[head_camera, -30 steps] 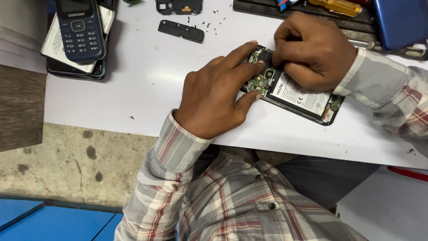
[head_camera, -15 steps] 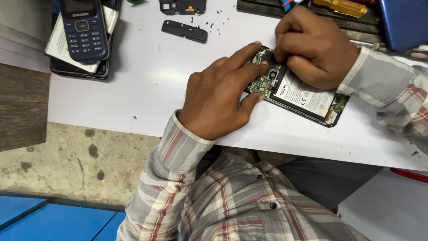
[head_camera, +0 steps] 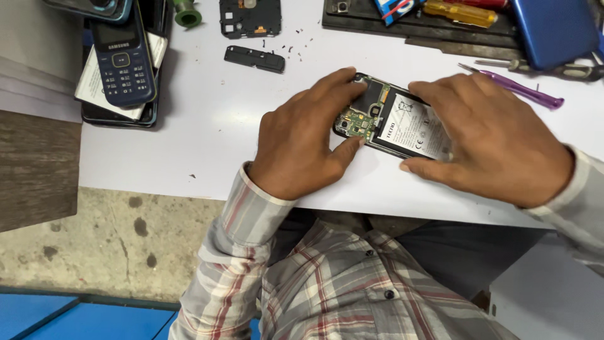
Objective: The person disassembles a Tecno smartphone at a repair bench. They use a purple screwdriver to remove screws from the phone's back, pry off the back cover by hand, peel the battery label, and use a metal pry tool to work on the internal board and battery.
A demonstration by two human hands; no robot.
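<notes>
An opened smartphone (head_camera: 391, 121) lies back-up on the white table (head_camera: 207, 132), its green circuit board and white-labelled battery exposed. My left hand (head_camera: 302, 138) grips its left end, fingers over the top edge and thumb at the lower corner. My right hand (head_camera: 491, 141) rests flat over the phone's right half, fingers spread on the battery and the lower edge. The phone's right end is hidden under that hand.
A dark blue keypad phone (head_camera: 121, 60) lies on a stack of phones at the far left. Black plastic phone parts (head_camera: 254, 58) and small screws lie behind the phone. A purple pry tool (head_camera: 516, 88), a yellow screwdriver (head_camera: 459, 12), a blue case (head_camera: 553, 31) and a green cap (head_camera: 187, 14) sit along the back.
My right hand has moved from the phone's top edge, where it was bunched up, to lie flat across the battery side. The left hand keeps its grip.
</notes>
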